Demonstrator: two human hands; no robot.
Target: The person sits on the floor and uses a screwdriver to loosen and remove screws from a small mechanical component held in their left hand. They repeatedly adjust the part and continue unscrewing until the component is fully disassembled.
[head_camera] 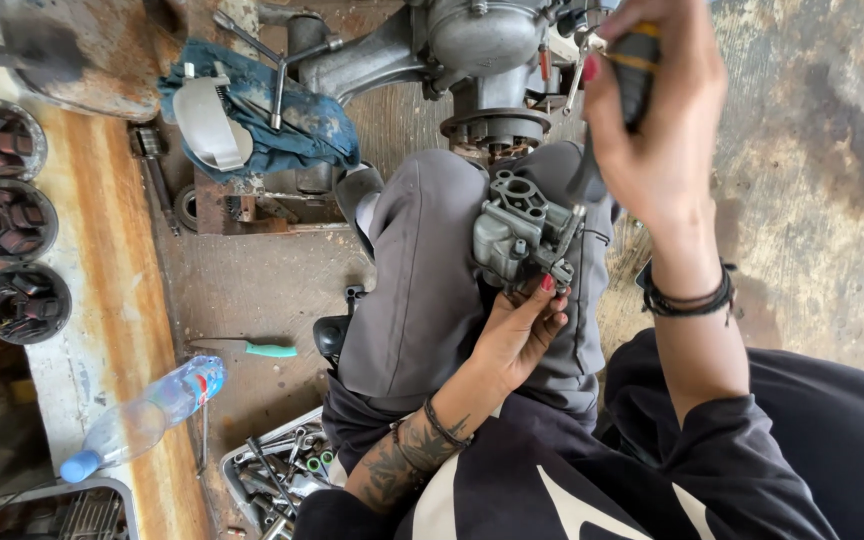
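My left hand [520, 330] grips a grey metal carburetor [518, 232] from below and steadies it on my grey-trousered knee [422, 280]. My right hand [652, 120] is closed around the dark handle with yellow bands of a screwdriver [630, 70], whose shaft points down into the carburetor's right side. A grey engine [472, 50] sits on the floor just beyond my knee.
A blue rag [302, 120] with a T-handle wrench lies left of the engine. A green-handled screwdriver [262, 349] and a plastic water bottle [142, 415] lie on the floor at left. A tray of wrenches [277, 470] sits by my leg. Round clutch parts [2, 215] line the left edge.
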